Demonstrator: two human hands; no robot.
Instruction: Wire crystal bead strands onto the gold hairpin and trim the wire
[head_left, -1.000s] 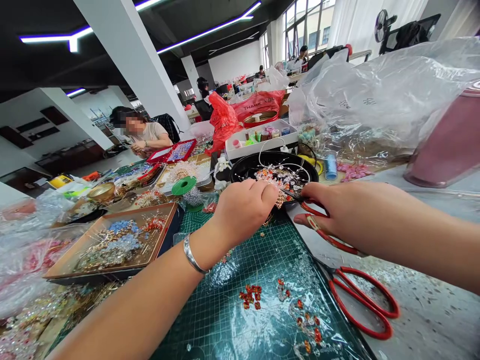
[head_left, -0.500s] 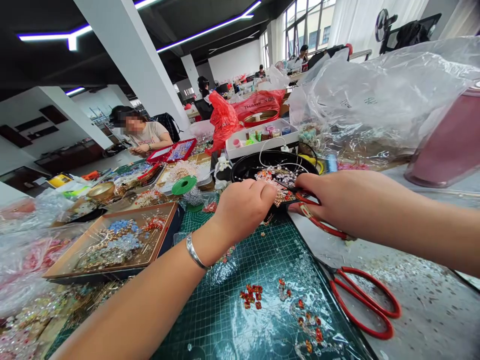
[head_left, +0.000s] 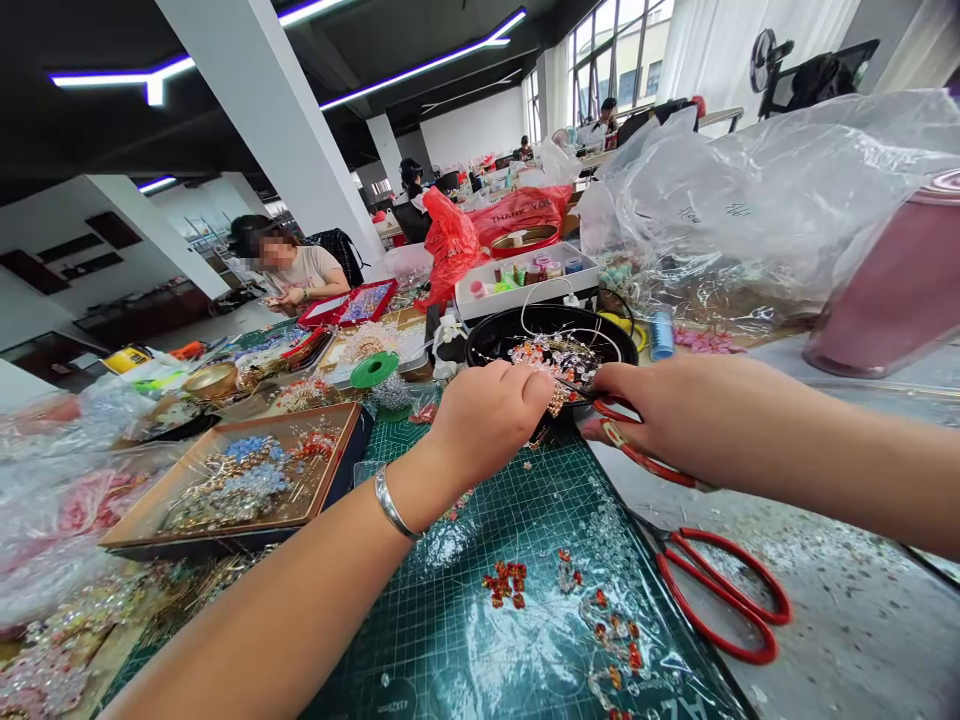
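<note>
Pinching beaded ornament (head_left: 557, 399) in left hand (head_left: 491, 415) above far edge of cutting mat (head_left: 551, 510), beside black dish (head_left: 487, 335); gripping red-handled tool (head_left: 654, 466) in right hand (head_left: 637, 408), apparently nipping; probably calls next for steadiness.

Shows 2 bare hands, L hand (head_left: 491, 410) & R hand (head_left: 645, 405), plus 1 silver bangle (head_left: 391, 503), 1 red-handled tool (head_left: 658, 467) & 1 pr. of scissors (head_left: 726, 588). Counts 1 green cutting mat (head_left: 450, 640), 1 black bowl (head_left: 489, 340), 1 brass bowl (head_left: 211, 384), 1 open box (head_left: 340, 458), 1 white tray (head_left: 525, 294) & 1 pink tumbler (head_left: 889, 290). Adds 2 spools outside said tray: 1 green spool (head_left: 375, 371), 1 pale-blue spool (head_left: 661, 335). Incl. 4 other ppl.: 1 nearby co-worker (head_left: 300, 272) & 3 people in far bkgd (head_left: 412, 180). Leaves amber beads (head_left: 504, 583) & beaded sprays (head_left: 534, 355) w/o exact no., too sm. & crowded to tally.
</note>
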